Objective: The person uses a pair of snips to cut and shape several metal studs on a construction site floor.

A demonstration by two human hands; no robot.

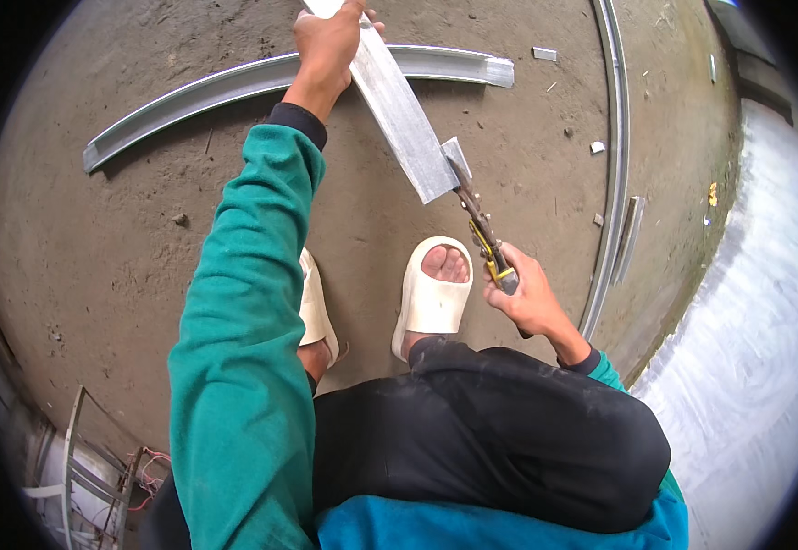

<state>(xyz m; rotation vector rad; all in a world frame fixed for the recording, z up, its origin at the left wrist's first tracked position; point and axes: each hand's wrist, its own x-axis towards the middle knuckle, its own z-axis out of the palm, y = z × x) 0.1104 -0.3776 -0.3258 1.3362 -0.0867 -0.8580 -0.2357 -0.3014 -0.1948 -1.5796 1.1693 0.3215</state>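
Observation:
My left hand (327,48) is closed around a silvery metal channel (397,119) near the top of the view. The channel slants down to the right, its near end above my right foot. In my right hand (532,298) I grip a pair of tin snips (483,229) with yellow-and-black handles. Their jaws meet the near end of the channel, beside a bent flap of metal (455,156). How far the blades are open cannot be made out.
A second metal channel (234,81) lies across the floor behind my left hand. A long metal track (615,137) runs along the right, with a short piece (629,238) beside it. Small offcuts (544,54) lie about. A metal frame (73,458) stands at lower left.

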